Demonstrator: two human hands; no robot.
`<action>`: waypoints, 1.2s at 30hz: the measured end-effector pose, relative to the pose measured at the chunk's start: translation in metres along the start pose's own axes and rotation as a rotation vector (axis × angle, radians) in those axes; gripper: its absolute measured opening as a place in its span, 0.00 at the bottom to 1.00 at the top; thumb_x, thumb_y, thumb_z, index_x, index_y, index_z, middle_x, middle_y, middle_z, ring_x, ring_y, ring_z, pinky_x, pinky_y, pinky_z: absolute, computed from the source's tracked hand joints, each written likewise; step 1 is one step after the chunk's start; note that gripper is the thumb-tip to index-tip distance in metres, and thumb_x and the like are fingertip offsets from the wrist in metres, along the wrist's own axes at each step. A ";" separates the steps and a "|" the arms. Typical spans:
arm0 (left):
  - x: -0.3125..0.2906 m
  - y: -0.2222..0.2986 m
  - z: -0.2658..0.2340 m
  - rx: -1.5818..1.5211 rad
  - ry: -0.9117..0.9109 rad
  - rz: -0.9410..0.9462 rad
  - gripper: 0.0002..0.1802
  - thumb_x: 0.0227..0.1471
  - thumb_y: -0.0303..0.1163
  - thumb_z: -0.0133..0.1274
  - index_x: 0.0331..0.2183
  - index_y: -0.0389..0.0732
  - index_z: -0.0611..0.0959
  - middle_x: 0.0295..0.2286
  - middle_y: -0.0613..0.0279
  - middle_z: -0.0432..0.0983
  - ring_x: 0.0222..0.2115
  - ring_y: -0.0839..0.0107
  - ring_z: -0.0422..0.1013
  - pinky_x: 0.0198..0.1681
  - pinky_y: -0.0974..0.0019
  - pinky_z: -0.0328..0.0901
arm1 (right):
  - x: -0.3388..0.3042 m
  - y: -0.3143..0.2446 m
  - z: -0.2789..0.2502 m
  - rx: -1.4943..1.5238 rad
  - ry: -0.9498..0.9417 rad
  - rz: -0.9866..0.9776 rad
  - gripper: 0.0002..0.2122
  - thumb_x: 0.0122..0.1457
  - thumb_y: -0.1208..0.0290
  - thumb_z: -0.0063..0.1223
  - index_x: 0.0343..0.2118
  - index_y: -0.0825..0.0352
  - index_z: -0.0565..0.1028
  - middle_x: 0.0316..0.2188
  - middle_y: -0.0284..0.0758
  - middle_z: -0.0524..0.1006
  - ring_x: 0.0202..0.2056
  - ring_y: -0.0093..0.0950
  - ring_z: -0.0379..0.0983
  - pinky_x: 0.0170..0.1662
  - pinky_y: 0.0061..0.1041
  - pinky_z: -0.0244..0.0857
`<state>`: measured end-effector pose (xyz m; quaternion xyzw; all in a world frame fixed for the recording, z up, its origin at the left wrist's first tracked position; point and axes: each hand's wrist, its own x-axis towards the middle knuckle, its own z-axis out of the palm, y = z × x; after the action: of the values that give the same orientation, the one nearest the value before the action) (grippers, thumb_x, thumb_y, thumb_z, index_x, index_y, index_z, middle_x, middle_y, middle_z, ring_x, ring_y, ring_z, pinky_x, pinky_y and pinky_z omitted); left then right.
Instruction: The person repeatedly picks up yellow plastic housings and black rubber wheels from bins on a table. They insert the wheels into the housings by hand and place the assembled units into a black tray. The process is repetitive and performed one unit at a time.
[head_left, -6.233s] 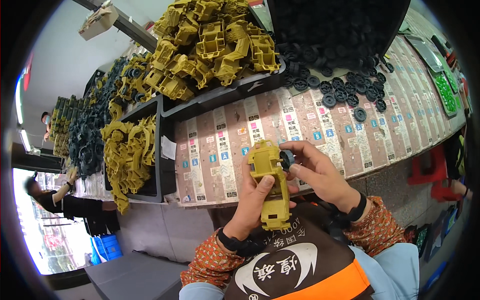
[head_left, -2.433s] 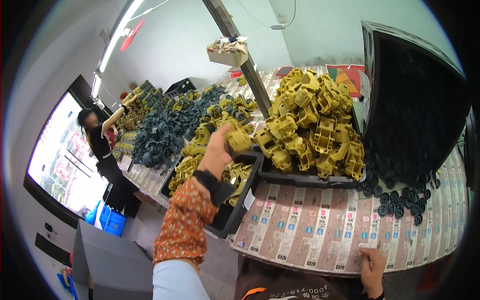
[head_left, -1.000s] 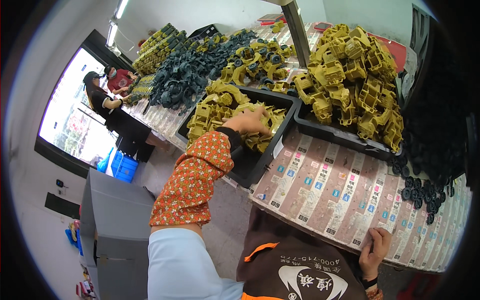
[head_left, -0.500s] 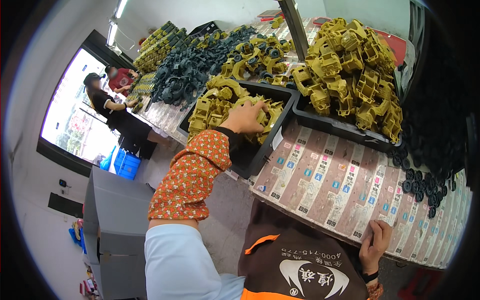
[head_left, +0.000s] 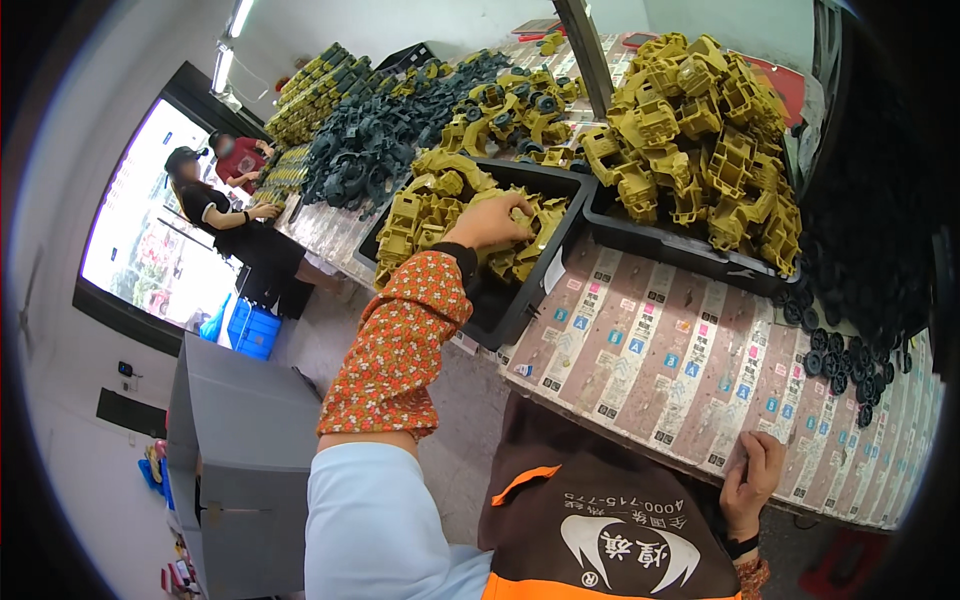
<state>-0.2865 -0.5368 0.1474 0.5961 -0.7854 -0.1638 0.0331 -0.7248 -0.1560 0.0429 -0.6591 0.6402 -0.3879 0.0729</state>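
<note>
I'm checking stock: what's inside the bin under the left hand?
The bin holds yellow parts, with the left hand on them; whatever lies beneath parts or hand is covered.

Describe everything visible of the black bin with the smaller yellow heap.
The black bin is rectangular, open-topped and looks like plastic. It rests upright at the edge of the patterned table, beside a larger-heaped bin. Yellow parts heap up inside; bare interior shows at the near end. White paper shows on its right wall. The left grip reaches in among the parts; whether it holds one is unclear.
</note>
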 end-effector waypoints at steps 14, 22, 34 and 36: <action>-0.070 0.116 -0.107 -0.620 0.226 0.186 0.24 0.52 0.27 0.60 0.51 0.47 0.73 0.40 0.62 0.74 0.39 0.74 0.72 0.44 0.69 0.69 | 0.003 0.002 0.002 -0.033 0.061 -0.029 0.20 0.46 0.85 0.47 0.44 0.72 0.78 0.42 0.47 0.75 0.41 0.48 0.71 0.47 0.42 0.66; -0.140 0.264 0.064 0.233 0.178 0.750 0.22 0.46 0.29 0.60 0.46 0.50 0.77 0.32 0.60 0.72 0.36 0.59 0.72 0.39 0.54 0.61 | 0.007 0.004 -0.005 0.118 0.003 0.044 0.17 0.48 0.86 0.53 0.43 0.69 0.78 0.42 0.44 0.75 0.42 0.45 0.73 0.47 0.39 0.68; -0.152 0.292 0.178 0.353 0.246 0.904 0.38 0.47 0.27 0.57 0.61 0.58 0.72 0.55 0.50 0.68 0.51 0.57 0.67 0.49 0.51 0.59 | 0.094 0.078 -0.071 -0.338 -0.008 0.020 0.14 0.55 0.80 0.55 0.45 0.70 0.76 0.37 0.44 0.71 0.42 0.44 0.70 0.45 0.41 0.67; -0.158 0.286 0.178 0.269 0.158 0.917 0.41 0.48 0.28 0.59 0.63 0.62 0.71 0.61 0.52 0.64 0.60 0.56 0.63 0.56 0.47 0.56 | 0.110 0.084 -0.061 -0.411 -0.040 0.033 0.14 0.54 0.78 0.57 0.45 0.71 0.76 0.39 0.44 0.71 0.44 0.44 0.69 0.46 0.41 0.68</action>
<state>-0.5493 -0.2807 0.0869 0.1982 -0.9764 0.0165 0.0839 -0.8417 -0.2447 0.0810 -0.6571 0.7150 -0.2346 -0.0439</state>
